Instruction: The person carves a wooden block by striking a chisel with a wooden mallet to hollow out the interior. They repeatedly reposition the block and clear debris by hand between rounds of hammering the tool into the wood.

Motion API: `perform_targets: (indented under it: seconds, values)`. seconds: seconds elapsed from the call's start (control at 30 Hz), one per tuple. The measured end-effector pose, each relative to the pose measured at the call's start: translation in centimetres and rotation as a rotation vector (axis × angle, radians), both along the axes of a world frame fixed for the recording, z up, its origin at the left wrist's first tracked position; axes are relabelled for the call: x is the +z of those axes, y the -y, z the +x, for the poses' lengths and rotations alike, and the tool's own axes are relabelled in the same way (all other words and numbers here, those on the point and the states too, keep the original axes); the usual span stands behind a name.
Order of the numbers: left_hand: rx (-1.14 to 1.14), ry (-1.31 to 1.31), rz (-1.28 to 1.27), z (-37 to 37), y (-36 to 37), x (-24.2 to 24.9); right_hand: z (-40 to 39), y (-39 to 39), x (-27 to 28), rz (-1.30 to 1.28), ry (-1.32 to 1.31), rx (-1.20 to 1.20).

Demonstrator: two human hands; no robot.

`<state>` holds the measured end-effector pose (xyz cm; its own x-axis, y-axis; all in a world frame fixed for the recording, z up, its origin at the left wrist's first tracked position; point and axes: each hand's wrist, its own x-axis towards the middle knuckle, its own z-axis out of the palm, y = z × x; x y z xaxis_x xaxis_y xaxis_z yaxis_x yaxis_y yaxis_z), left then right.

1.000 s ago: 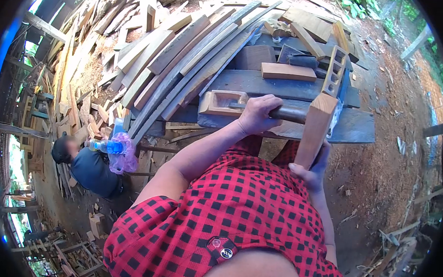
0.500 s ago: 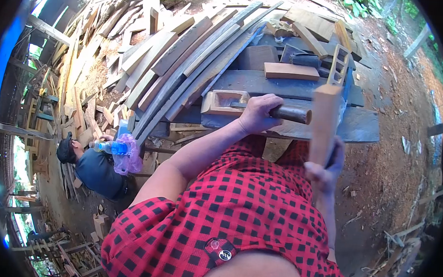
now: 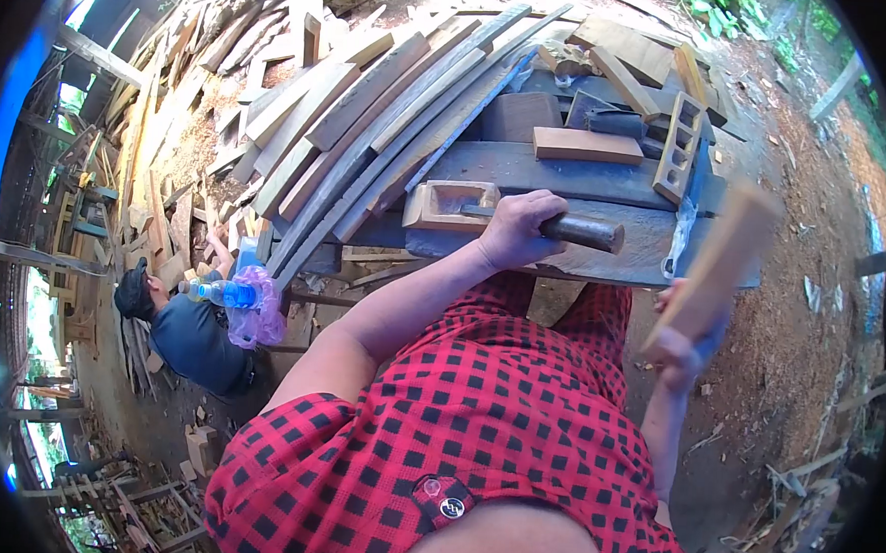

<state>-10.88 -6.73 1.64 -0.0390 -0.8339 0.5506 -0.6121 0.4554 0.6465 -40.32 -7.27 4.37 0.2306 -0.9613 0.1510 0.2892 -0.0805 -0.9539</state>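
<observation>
My left hand (image 3: 522,230) is wrapped round a chisel (image 3: 584,231) with a dark, thick handle. The chisel's blade end lies over the hollow of a light wooden block (image 3: 452,205) near the bench's front edge. To the right, off the bench's end, my right hand (image 3: 682,351) grips a wooden mallet-like block (image 3: 720,256), tilted up to the right and blurred by motion. A gap separates it from the chisel's butt end.
The bench (image 3: 568,178) bears a reddish wooden piece (image 3: 588,146) and a slotted wooden frame (image 3: 679,147). Long boards (image 3: 370,133) lean at the left. A co-worker (image 3: 194,339) crouches at lower left, near a bottle (image 3: 224,293) and a purple bag (image 3: 257,317).
My right hand and the wooden block have swung to the right, away from the chisel's butt. My left hand has stayed nearly in place. The co-worker's arm now shows, stretched forward.
</observation>
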Motion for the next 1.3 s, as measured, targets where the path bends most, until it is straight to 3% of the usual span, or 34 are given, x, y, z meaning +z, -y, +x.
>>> perform_targets:
  seconds: [0.03,0.1,0.13,0.17,0.23,0.27,0.37,0.43,0.47,0.53,0.63,0.67,0.77,0.87,0.93,0.97,1.03,1.13,1.23,1.3]
  values:
    - [0.0,-0.002,-0.001,0.1,0.0,-0.1,0.6,0.0,0.8,-0.001,-0.002,0.0]
    - [0.01,0.007,0.002,0.0,0.1,-0.3,2.3,-0.3,2.3,-0.03,0.354,-0.209]
    - [0.009,0.004,-0.004,-0.1,0.1,-0.3,2.7,-0.4,0.3,-0.108,0.213,-0.195]
    - [0.014,0.009,-0.007,-0.3,0.0,-0.2,2.5,-0.6,-4.5,0.02,0.243,-0.11]
    - [0.015,0.023,-0.004,-0.2,-0.1,-0.2,4.4,-2.6,-3.3,0.031,-0.283,0.204]
    - [0.026,0.034,0.004,-0.1,-0.2,-0.3,4.3,-2.6,-2.5,0.036,-0.277,0.201]
    - [0.029,0.039,0.014,0.2,-0.2,-0.3,2.6,-1.4,0.3,0.038,-0.187,0.005]
    - [0.013,0.029,0.008,0.2,-0.1,-0.4,0.5,0.0,1.5,-0.002,0.084,-0.036]
    - [0.014,0.024,0.015,0.2,-0.1,-0.4,0.9,-0.1,1.4,-0.003,0.081,-0.038]
    - [0.013,0.015,0.015,0.1,0.0,-0.4,2.8,-0.4,1.8,-0.01,0.379,-0.218]
    - [0.035,0.036,0.008,0.0,-0.2,-0.4,6.1,-2.8,-1.4,-0.08,-0.283,-0.023]
    - [0.043,0.038,0.021,0.0,-0.3,-0.5,5.5,-2.7,-1.6,-0.078,-0.278,-0.026]
    - [0.04,0.038,0.035,0.4,-0.2,-0.3,2.4,-1.4,-1.8,0.109,-0.142,0.137]
    - [0.02,0.032,0.027,0.4,-0.1,-0.2,0.8,-0.4,0.7,0.04,-0.008,-0.011]
    - [0.021,0.026,0.025,0.3,-0.2,-0.3,1.7,-0.2,1.6,0.085,0.449,-0.13]
    - [0.027,0.025,0.027,0.3,-0.2,-0.4,2.3,-0.6,0.6,0.081,0.446,-0.131]
    - [0.032,0.028,0.023,0.3,0.0,-0.3,3.7,-1.5,-2.2,0.179,-0.129,0.094]
    - [0.047,0.083,0.049,0.6,0.1,-0.1,3.9,-1.4,-1.7,0.044,-0.179,0.146]
    - [0.042,0.095,0.077,0.5,-0.1,-0.2,1.1,0.0,1.6,0.018,-0.203,0.048]
    - [0.051,0.079,0.082,0.3,-0.1,-0.2,0.0,0.7,2.0,0.042,0.196,-0.022]
